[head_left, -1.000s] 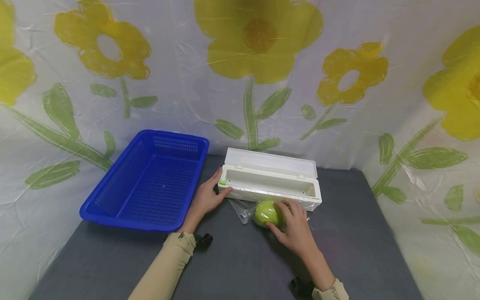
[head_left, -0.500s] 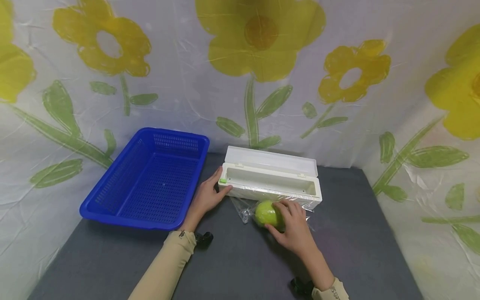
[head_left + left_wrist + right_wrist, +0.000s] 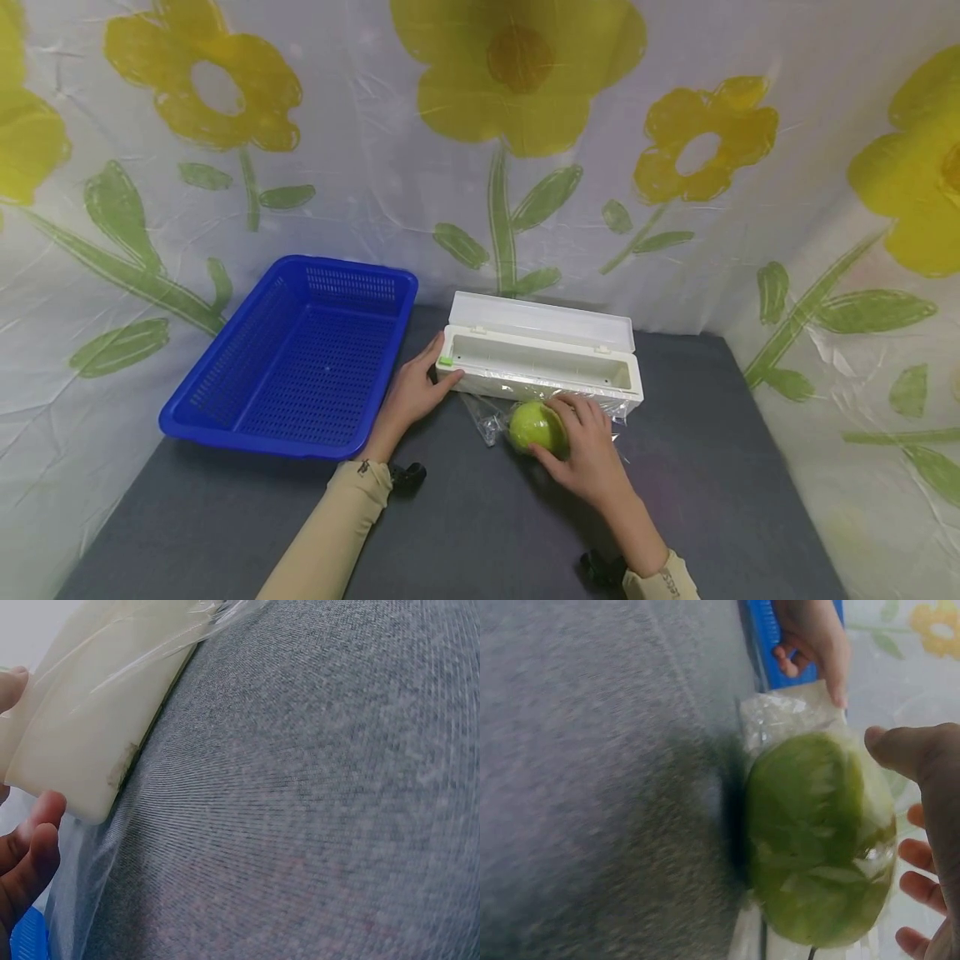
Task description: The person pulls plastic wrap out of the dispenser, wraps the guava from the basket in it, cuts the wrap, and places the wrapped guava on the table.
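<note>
A round green fruit [image 3: 537, 427], apple-sized and wrapped in clear film, sits on the table just in front of a white cling film dispenser [image 3: 540, 386]. The dispenser's lid [image 3: 542, 321] stands raised, and its long trough is exposed. My left hand [image 3: 415, 388] grips the dispenser's left end, with the thumb on the front edge. In the left wrist view several fingertips [image 3: 51, 806] lie at that end. My right hand [image 3: 592, 450] holds the fruit from its right side, thumb in front and fingers over the top. Loose film [image 3: 487, 419] spreads left of the fruit.
A blue perforated basket [image 3: 225, 446] stands left of the dispenser, close to my left forearm. The grey tabletop [image 3: 465, 533] extends in front. Behind and at both sides hangs a white curtain [image 3: 360, 192] with yellow flowers; the raised lid is close to it.
</note>
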{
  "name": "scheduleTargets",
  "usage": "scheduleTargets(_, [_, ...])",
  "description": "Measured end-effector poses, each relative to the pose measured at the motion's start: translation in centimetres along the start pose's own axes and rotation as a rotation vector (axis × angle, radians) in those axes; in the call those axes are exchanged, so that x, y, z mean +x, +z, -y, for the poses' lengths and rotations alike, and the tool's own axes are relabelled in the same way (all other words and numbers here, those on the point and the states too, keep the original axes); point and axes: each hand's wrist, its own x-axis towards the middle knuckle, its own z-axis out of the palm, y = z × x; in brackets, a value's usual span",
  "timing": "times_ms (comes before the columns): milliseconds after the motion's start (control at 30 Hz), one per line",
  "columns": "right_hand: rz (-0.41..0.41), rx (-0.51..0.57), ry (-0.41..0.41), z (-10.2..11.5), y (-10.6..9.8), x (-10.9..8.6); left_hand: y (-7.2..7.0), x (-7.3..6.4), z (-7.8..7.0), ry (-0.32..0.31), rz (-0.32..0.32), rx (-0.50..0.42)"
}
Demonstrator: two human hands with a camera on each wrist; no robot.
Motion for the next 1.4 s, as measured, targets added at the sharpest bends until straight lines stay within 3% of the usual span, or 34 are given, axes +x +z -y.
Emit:
scheduleTargets(433, [-0.012,0.024,0.032,2.4,0.3,4.9,0.1,0.1,0.0,-0.009,0.005,-0.012])
scheduleTargets(933, [0.086,0.075,-0.004,5.2,4.3,10.9,0.0,0.2,-0.4,-0.037,0.024,-0.029])
scheduleTargets(1400, [0.240,-0.020,0.048,5.9,7.2,14.4,-0.1,0.0,-0.1,-0.093,0.028,-0.059])
